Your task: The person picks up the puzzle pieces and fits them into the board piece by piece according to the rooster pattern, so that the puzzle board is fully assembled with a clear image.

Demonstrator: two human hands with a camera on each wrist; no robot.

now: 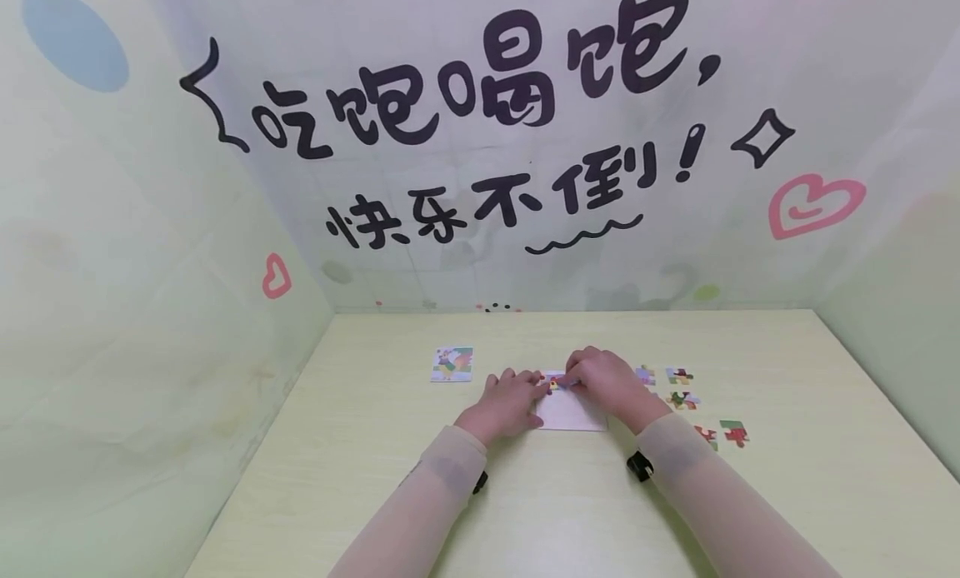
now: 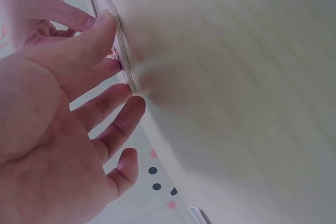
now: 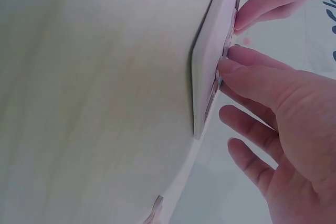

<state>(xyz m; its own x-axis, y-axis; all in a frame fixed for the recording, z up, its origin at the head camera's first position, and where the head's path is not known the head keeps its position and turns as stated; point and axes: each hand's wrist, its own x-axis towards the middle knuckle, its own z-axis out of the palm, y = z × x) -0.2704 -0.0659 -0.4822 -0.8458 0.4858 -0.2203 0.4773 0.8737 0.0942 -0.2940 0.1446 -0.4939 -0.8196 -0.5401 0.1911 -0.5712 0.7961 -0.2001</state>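
Observation:
A white square puzzle board (image 1: 572, 415) lies on the table between my two hands. Along its far edge sits a small printed jigsaw patch (image 1: 553, 385), yellow and red. My left hand (image 1: 510, 405) rests at the board's left side, fingers loosely extended, with fingertips at the patch and thumb at the near left corner. My right hand (image 1: 609, 385) reaches over the far right part of the board. Thumb and index finger pinch a small jigsaw piece (image 3: 220, 81) right at the board's surface; the fingers hide most of it.
Several loose jigsaw pieces (image 1: 682, 401) lie right of the board, partly behind the right forearm. One reddish piece (image 1: 735, 433) lies farther right. A square picture card (image 1: 452, 365) is at the back left. Lettered fabric walls (image 1: 480, 261) stand behind and beside the table.

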